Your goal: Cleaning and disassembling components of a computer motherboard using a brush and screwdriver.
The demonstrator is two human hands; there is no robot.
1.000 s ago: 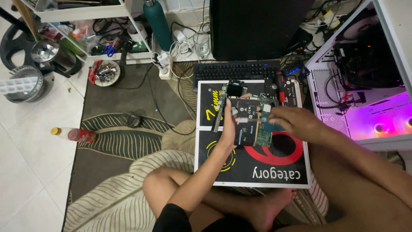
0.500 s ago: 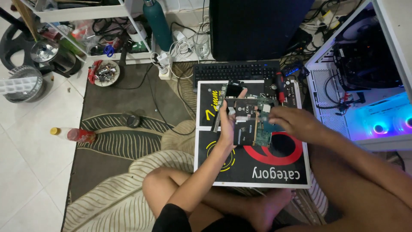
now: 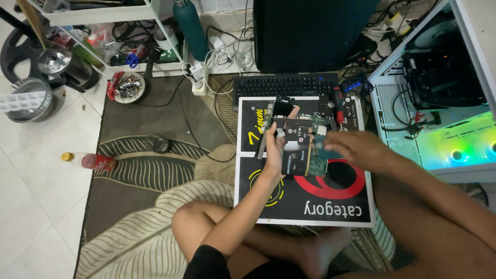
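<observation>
- We see a circuit board (image 3: 299, 147) held at centre frame, above a black printed box (image 3: 305, 199).
- Our left hand (image 3: 274, 150) grips the circuit board's left edge.
- Our right hand (image 3: 354, 149) rests curled on its right side; we cannot tell its grip.
- A keyboard (image 3: 284, 85) lies above; a lit computer case (image 3: 439, 103) stands at right.
</observation>
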